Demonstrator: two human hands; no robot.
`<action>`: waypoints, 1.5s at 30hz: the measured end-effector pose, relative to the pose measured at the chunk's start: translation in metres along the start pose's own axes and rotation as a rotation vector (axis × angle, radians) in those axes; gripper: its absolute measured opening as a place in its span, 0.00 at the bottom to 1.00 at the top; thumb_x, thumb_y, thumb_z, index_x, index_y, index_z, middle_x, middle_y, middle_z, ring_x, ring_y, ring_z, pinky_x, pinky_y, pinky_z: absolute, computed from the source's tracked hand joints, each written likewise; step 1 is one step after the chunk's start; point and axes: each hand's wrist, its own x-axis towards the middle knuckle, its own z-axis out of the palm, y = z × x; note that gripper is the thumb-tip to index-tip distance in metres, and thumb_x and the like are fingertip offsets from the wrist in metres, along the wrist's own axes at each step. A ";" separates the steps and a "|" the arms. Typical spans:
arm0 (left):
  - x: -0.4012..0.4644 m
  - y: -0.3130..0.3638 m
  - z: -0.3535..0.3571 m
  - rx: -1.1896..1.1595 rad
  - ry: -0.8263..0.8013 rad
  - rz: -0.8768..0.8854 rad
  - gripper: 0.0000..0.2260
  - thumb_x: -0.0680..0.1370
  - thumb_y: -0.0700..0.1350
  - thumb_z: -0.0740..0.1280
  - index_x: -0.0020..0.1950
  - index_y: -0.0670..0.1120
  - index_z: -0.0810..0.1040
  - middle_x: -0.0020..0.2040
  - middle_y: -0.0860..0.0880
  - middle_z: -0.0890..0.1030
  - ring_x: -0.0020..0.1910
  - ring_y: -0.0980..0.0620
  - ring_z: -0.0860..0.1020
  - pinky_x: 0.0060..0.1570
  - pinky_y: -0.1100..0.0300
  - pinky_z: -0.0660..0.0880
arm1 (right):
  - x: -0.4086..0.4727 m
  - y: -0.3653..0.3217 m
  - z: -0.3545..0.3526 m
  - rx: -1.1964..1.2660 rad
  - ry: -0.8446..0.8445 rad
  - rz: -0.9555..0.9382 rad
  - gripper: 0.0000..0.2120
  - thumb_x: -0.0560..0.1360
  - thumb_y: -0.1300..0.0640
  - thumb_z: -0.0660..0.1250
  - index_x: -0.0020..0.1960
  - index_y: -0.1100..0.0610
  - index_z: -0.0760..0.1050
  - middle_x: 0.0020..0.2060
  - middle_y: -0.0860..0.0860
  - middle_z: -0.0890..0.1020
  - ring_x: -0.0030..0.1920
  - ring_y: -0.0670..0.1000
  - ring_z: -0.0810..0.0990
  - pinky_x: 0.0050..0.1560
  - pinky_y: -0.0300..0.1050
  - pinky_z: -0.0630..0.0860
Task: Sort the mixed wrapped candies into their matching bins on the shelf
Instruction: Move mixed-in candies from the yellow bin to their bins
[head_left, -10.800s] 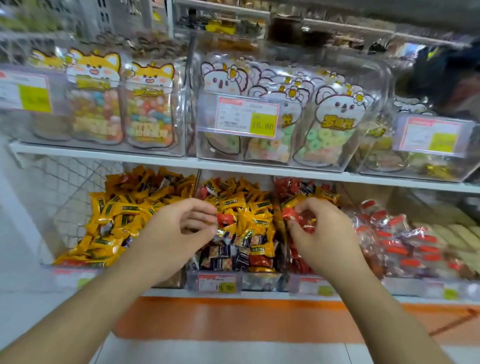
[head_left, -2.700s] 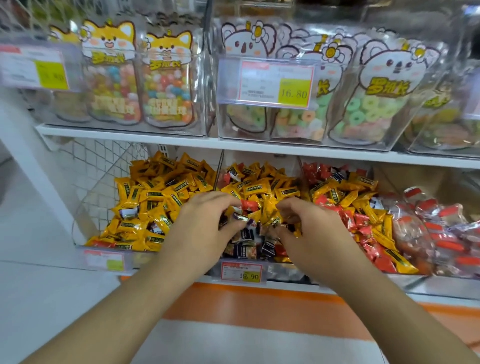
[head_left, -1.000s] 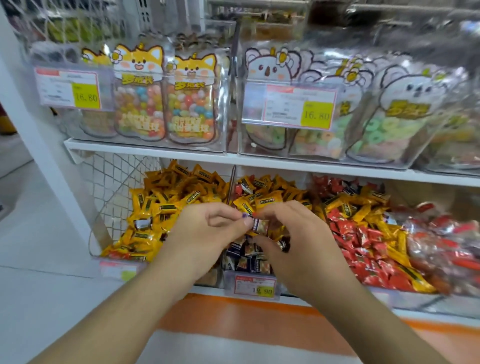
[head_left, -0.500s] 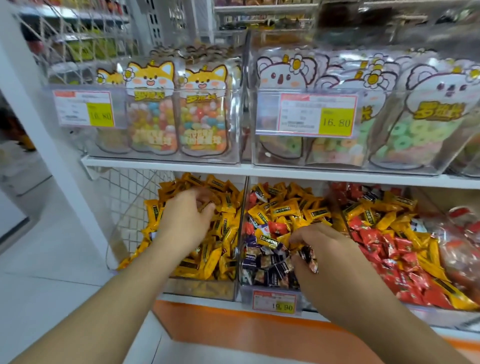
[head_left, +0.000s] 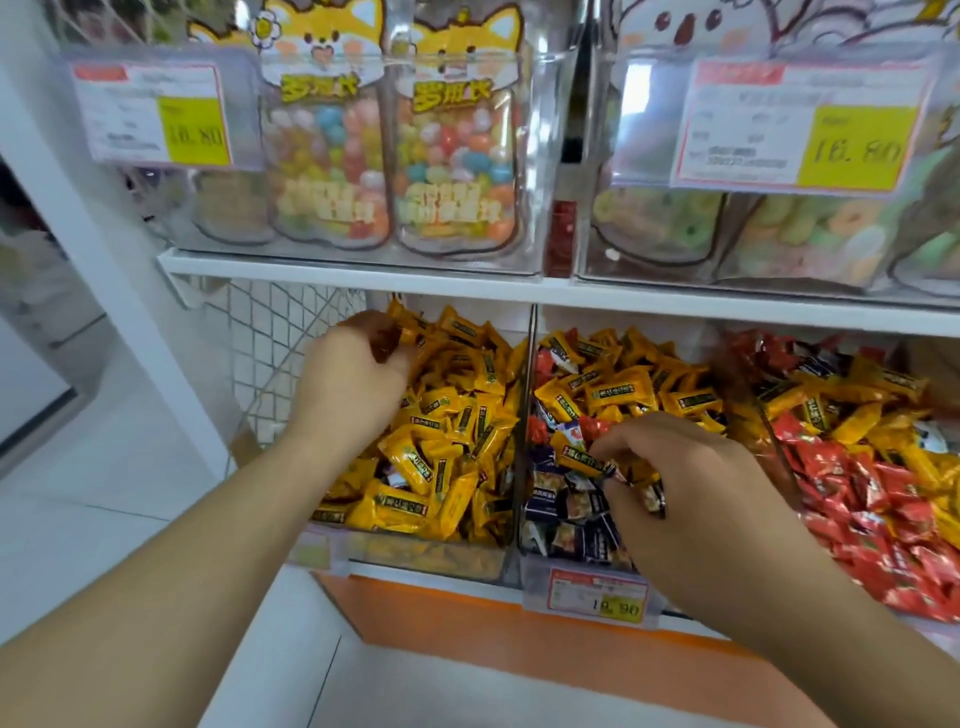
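Three clear bins sit side by side on the lower shelf. The left bin (head_left: 426, 558) is piled with yellow wrapped candies (head_left: 452, 415). My left hand (head_left: 348, 384) reaches over its back left corner, fingers curled among the yellow wrappers; what it holds is hidden. The middle bin (head_left: 524, 561) mixes yellow, red and dark blue candies (head_left: 566, 514). My right hand (head_left: 685, 483) is in it, pinching a yellow candy (head_left: 576, 457), with a dark wrapped candy (head_left: 652, 499) under its fingers. The right bin (head_left: 779, 447) holds red candies (head_left: 883, 499) with yellow ones mixed in.
The upper shelf board (head_left: 519, 291) hangs low over the bins and carries clear boxes of bagged sweets (head_left: 452, 156) with price tags (head_left: 150, 114). A white wire mesh panel (head_left: 280, 353) and a white post (head_left: 88, 218) close the left side. An orange plinth (head_left: 467, 623) runs below.
The view has closed in on the shelf. My left hand moved further back over the yellow bin. My right hand stays in the middle bin, now pinching a yellow candy.
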 end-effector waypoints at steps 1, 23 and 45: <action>0.001 -0.003 -0.006 0.015 0.015 -0.010 0.06 0.80 0.50 0.70 0.55 0.53 0.84 0.46 0.50 0.85 0.46 0.46 0.81 0.43 0.57 0.74 | -0.001 0.000 0.000 0.001 0.000 -0.002 0.12 0.78 0.58 0.70 0.59 0.45 0.80 0.56 0.37 0.78 0.51 0.42 0.79 0.46 0.28 0.73; -0.022 -0.009 -0.021 0.236 -0.508 0.103 0.06 0.73 0.47 0.80 0.45 0.57 0.85 0.43 0.59 0.83 0.43 0.63 0.79 0.41 0.67 0.74 | -0.004 -0.005 0.002 -0.022 -0.055 -0.022 0.10 0.78 0.59 0.70 0.55 0.46 0.80 0.53 0.36 0.78 0.52 0.40 0.78 0.50 0.31 0.75; -0.029 -0.014 -0.024 0.146 -0.566 0.097 0.09 0.75 0.50 0.78 0.53 0.59 0.84 0.44 0.60 0.81 0.44 0.60 0.81 0.42 0.66 0.73 | 0.001 -0.008 0.006 -0.031 -0.065 -0.022 0.09 0.78 0.59 0.70 0.53 0.46 0.80 0.51 0.37 0.78 0.51 0.41 0.78 0.46 0.29 0.72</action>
